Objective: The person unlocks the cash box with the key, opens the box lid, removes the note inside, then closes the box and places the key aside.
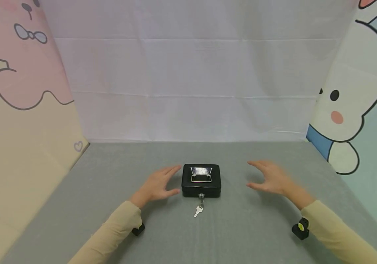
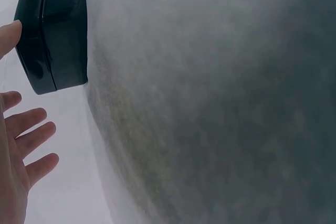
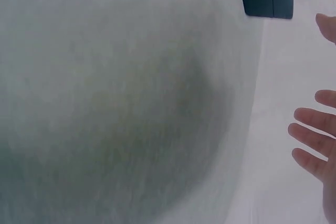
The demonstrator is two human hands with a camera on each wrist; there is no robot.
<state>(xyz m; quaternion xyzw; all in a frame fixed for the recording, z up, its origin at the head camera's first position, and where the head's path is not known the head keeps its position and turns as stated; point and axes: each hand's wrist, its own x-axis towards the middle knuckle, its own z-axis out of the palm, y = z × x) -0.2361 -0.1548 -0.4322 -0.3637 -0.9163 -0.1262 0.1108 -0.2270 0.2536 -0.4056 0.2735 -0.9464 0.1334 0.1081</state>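
Note:
A small black cash box (image 1: 201, 189) lies closed on the grey table, its silver handle (image 1: 201, 171) on top of the lid. From the lock at its front hangs a silver key (image 1: 198, 211), with another part of metal at the keyhole. Close to the box's left side is my left hand (image 1: 156, 185), fingers and thumb spread apart and holding nothing. My right hand (image 1: 271, 178) hovers farther off to the right of the box, its thumb and fingers apart around bare air. In the left wrist view the black box (image 2: 64, 35) shows beside the thumb.
The grey tabletop (image 1: 234, 234) runs back to a white creased cloth (image 1: 188, 66). Cartoon-printed panels stand at the left (image 1: 26, 146) and right (image 1: 373, 146). Each sleeve carries a small black wrist camera, such as the right camera (image 1: 300, 229).

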